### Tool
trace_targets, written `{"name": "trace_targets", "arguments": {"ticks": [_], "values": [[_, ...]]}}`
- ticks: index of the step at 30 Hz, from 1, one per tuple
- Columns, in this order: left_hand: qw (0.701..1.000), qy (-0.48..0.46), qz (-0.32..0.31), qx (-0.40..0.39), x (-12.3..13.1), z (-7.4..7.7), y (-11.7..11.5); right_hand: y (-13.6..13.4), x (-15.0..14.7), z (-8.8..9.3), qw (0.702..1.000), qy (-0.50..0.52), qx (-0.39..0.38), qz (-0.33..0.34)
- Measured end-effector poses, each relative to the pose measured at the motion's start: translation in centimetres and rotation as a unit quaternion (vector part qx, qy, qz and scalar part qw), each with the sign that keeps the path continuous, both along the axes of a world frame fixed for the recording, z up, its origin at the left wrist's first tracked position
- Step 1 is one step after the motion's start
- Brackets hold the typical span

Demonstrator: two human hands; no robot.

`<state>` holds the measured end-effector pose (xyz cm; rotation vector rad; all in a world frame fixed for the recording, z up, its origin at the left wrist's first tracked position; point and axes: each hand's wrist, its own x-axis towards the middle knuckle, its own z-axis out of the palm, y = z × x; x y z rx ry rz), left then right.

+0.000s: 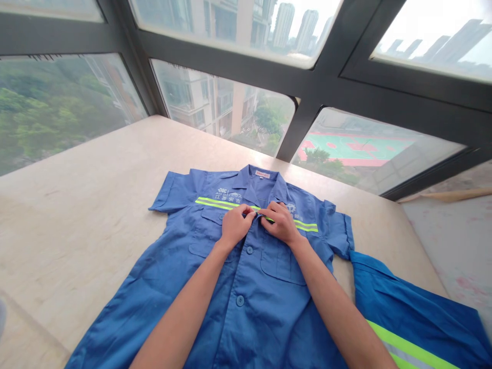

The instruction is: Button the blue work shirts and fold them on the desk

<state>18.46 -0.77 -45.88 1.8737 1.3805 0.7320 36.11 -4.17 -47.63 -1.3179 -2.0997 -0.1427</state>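
A blue short-sleeved work shirt [200, 287] lies face up, its collar pointing towards the window. Across its chest runs a yellow-green reflective stripe [215, 203]. My left hand [237, 224] pinches the front placket at stripe height. Close beside it, my right hand [280, 221] grips the other edge of the placket, fingertips nearly touching the left ones. The spot between the fingers is partly hidden, so any button there cannot be made out. Lower down the placket, a button [249, 250] and a larger-looking button [240, 301] sit fastened.
The shirt rests on a pale stone sill [88, 200] below dark window frames [230, 59]. At the right lies another blue garment [407, 292] with a wide yellow-green band, touching the shirt's sleeve. A pale patterned wall [457, 236] borders the right side.
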Motion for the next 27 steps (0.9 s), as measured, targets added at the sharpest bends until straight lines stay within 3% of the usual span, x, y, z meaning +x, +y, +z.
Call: {"name": "trace_targets", "arguments": {"ticks": [14,27], "values": [[1.0,-0.027,0.003,-0.011,0.0,-0.6,0.2,0.0,0.7,-0.6,1.0,-0.027,0.001,-0.014],[0.999,-0.024,-0.02,-0.025,-0.1,-0.2,0.2,0.1,0.9,-0.7,0.997,-0.077,-0.018,-0.006]]}}
